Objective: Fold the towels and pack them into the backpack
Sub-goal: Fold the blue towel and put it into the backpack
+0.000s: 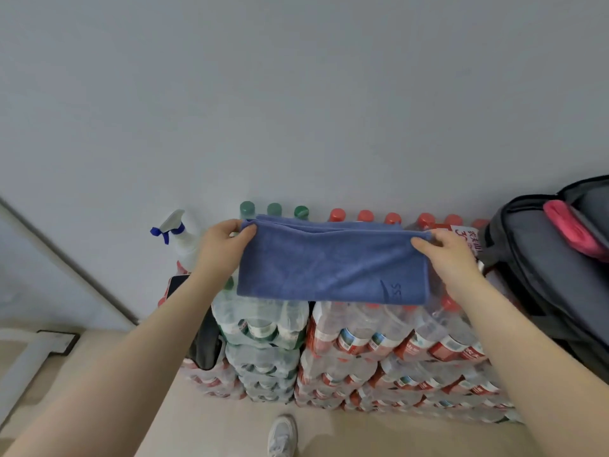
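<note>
A blue towel (pixel 333 262), folded into a wide band, hangs stretched between my hands above the stacked water bottles. My left hand (pixel 224 244) pinches its upper left corner, thumb in front. My right hand (pixel 451 255) pinches the upper right corner. A small logo shows near the towel's lower right. At the right edge stands a dark grey backpack (pixel 534 258), its top unzipped, with a folded pink towel (pixel 573 230) lying in the opening.
Shrink-wrapped packs of water bottles, green-capped (pixel 263 328) on the left and red-capped (pixel 395 338) on the right, are stacked against the grey wall. A white spray bottle (pixel 179 239) stands at the left. My white shoe (pixel 281 435) is on the beige floor.
</note>
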Demonstrator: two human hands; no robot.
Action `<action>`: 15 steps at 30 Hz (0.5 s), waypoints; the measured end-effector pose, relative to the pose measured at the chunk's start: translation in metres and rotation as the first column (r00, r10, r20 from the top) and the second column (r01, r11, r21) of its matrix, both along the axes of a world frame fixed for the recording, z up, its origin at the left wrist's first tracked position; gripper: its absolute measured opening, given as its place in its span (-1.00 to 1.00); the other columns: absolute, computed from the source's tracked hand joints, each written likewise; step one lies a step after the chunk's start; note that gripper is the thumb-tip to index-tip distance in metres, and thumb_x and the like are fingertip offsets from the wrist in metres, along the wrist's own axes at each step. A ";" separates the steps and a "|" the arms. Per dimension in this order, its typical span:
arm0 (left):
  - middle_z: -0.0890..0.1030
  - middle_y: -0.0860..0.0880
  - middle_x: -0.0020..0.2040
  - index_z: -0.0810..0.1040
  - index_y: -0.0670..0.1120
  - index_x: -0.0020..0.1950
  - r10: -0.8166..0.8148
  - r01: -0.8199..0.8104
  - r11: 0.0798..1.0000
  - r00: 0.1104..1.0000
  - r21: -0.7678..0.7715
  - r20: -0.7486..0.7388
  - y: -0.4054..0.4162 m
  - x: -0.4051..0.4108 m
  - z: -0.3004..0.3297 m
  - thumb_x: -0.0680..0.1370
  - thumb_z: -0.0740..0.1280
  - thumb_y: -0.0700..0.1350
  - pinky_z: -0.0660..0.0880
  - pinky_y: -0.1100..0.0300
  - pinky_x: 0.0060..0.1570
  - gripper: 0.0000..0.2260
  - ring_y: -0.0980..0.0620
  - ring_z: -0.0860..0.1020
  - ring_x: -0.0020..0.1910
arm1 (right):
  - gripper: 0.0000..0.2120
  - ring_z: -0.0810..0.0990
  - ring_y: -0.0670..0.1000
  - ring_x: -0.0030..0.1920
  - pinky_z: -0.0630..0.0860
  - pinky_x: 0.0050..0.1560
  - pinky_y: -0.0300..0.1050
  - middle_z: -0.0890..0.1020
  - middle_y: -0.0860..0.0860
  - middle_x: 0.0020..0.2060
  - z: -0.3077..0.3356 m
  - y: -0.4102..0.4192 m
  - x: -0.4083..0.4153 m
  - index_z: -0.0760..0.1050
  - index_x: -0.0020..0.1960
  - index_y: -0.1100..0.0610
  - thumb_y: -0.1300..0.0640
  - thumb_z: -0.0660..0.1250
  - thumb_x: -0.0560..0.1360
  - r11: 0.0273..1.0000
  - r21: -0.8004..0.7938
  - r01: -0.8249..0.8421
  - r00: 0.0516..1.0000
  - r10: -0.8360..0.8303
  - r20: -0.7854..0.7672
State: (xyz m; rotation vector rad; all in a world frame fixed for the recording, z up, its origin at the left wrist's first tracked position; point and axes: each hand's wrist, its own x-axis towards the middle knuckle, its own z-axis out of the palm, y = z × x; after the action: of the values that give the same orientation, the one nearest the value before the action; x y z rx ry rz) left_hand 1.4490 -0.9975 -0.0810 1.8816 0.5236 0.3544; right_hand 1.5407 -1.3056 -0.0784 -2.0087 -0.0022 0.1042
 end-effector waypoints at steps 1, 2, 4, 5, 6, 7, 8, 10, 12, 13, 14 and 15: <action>0.36 -0.05 -0.38 0.45 -0.17 -0.32 -0.006 0.007 1.000 1.000 0.017 -0.023 0.004 0.012 0.000 0.54 0.27 -0.13 0.22 0.15 -0.32 -0.76 0.02 0.30 -0.33 | -0.92 0.48 -0.01 -0.24 0.37 -0.22 -0.11 0.56 0.08 -0.25 0.001 0.003 0.012 0.52 -0.08 0.27 0.26 0.27 0.51 1.000 0.000 0.003 1.000 -0.003 -0.025; 0.34 -0.05 -0.39 0.41 -0.15 -0.33 -0.017 0.019 0.999 0.999 0.034 -0.048 0.009 0.024 -0.001 0.54 0.27 -0.13 0.20 0.14 -0.32 -0.75 0.01 0.29 -0.34 | -0.89 0.49 0.03 -0.21 0.37 -0.18 -0.10 0.56 0.12 -0.23 -0.001 0.006 0.026 0.52 -0.07 0.33 0.27 0.28 0.50 1.000 -0.009 0.006 0.999 -0.006 -0.038; 0.31 -0.04 -0.40 0.38 -0.15 -0.31 -0.046 0.053 0.996 0.994 0.067 -0.101 0.015 0.047 -0.004 0.54 0.25 -0.14 0.17 0.14 -0.34 -0.77 0.00 0.26 -0.35 | -0.87 0.48 0.05 -0.18 0.35 -0.15 -0.08 0.54 0.17 -0.22 -0.005 0.010 0.049 0.49 -0.10 0.40 0.30 0.30 0.47 0.999 -0.048 0.020 0.998 -0.022 -0.052; 0.31 -0.03 -0.41 0.37 -0.15 -0.31 -0.061 0.075 0.993 0.988 0.093 -0.138 0.018 0.058 -0.006 0.54 0.23 -0.15 0.17 0.14 -0.35 -0.77 0.00 0.26 -0.36 | -0.90 0.48 0.06 -0.19 0.35 -0.17 -0.09 0.54 0.17 -0.24 -0.008 0.013 0.058 0.50 -0.12 0.37 0.31 0.30 0.46 0.996 -0.083 0.024 0.997 -0.030 -0.068; 0.33 -0.03 -0.41 0.37 -0.14 -0.30 -0.073 0.100 0.986 0.979 0.135 -0.189 0.022 0.067 -0.009 0.54 0.22 -0.16 0.18 0.14 -0.37 -0.78 -0.01 0.29 -0.35 | -0.93 0.48 0.06 -0.21 0.34 -0.21 -0.09 0.53 0.17 -0.25 -0.012 0.015 0.066 0.50 -0.15 0.33 0.31 0.29 0.46 0.992 -0.121 0.022 0.996 -0.032 -0.086; 0.36 -0.03 -0.40 0.39 -0.14 -0.29 -0.077 0.127 0.973 0.966 0.195 -0.246 0.026 0.076 -0.012 0.54 0.22 -0.17 0.20 0.15 -0.38 -0.81 -0.02 0.31 -0.34 | -0.93 0.47 0.06 -0.24 0.33 -0.25 -0.10 0.53 0.15 -0.28 -0.015 0.019 0.071 0.49 -0.19 0.29 0.32 0.28 0.47 0.987 -0.158 0.017 0.993 -0.035 -0.110; 0.38 -0.03 -0.39 0.40 -0.14 -0.27 -0.069 0.151 0.955 0.951 0.257 -0.303 0.028 0.083 -0.014 0.53 0.20 -0.19 0.23 0.17 -0.40 -0.83 -0.03 0.34 -0.33 | -0.88 0.46 0.06 -0.27 0.32 -0.28 -0.12 0.52 0.13 -0.32 -0.020 0.021 0.077 0.48 -0.25 0.25 0.32 0.27 0.47 0.984 -0.177 0.025 0.991 -0.047 -0.123; 0.42 -0.05 -0.35 0.38 -0.13 -0.26 -0.045 0.182 0.920 0.928 0.346 -0.370 0.031 0.094 -0.017 0.52 0.18 -0.20 0.23 0.19 -0.43 -0.85 -0.03 0.35 -0.32 | -0.76 0.41 0.03 -0.34 0.29 -0.33 -0.15 0.48 0.07 -0.40 -0.027 0.024 0.085 0.43 -0.36 0.16 0.33 0.26 0.47 0.979 -0.193 0.067 0.988 -0.092 -0.122; 0.45 -0.08 -0.28 0.38 -0.12 -0.23 -0.044 0.206 0.903 0.917 0.377 -0.396 0.031 0.101 -0.019 0.52 0.18 -0.19 0.25 0.17 -0.40 -0.88 -0.05 0.38 -0.29 | -0.79 0.41 0.05 -0.36 0.28 -0.32 -0.14 0.49 0.12 -0.40 -0.031 0.027 0.091 0.47 -0.35 0.24 0.32 0.26 0.46 0.965 -0.245 0.091 0.985 -0.123 -0.120; 0.46 -0.09 -0.25 0.39 -0.11 -0.20 -0.045 0.212 0.900 0.915 0.382 -0.401 0.031 0.104 -0.020 0.52 0.18 -0.18 0.27 0.17 -0.36 -0.90 -0.07 0.40 -0.27 | -0.82 0.43 0.06 -0.33 0.28 -0.31 -0.13 0.51 0.17 -0.38 -0.031 0.028 0.093 0.49 -0.32 0.31 0.31 0.26 0.45 0.950 -0.299 0.090 0.984 -0.132 -0.122; 0.47 -0.10 -0.22 0.40 -0.10 -0.19 -0.049 0.221 0.897 0.911 0.384 -0.409 0.031 0.106 -0.021 0.51 0.18 -0.18 0.30 0.18 -0.31 -0.91 -0.08 0.41 -0.25 | -0.82 0.44 0.07 -0.30 0.27 -0.32 -0.11 0.52 0.20 -0.37 -0.033 0.029 0.095 0.48 -0.32 0.32 0.30 0.25 0.44 0.934 -0.348 0.082 0.985 -0.129 -0.112; 0.50 -0.12 -0.19 0.41 -0.11 -0.17 -0.052 0.233 0.891 0.906 0.390 -0.421 0.031 0.107 -0.021 0.50 0.18 -0.18 0.32 0.18 -0.27 -0.93 -0.09 0.42 -0.24 | -0.79 0.44 0.09 -0.27 0.26 -0.34 -0.10 0.51 0.18 -0.40 -0.031 0.030 0.095 0.45 -0.37 0.28 0.29 0.25 0.44 0.913 -0.403 0.066 0.986 -0.121 -0.111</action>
State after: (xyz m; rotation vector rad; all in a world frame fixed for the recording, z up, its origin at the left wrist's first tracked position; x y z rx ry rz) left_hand 1.5564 -0.9661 -0.1019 2.4364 0.6045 -0.0312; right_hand 1.6356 -1.2753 -0.1092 -2.4026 0.2183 0.1908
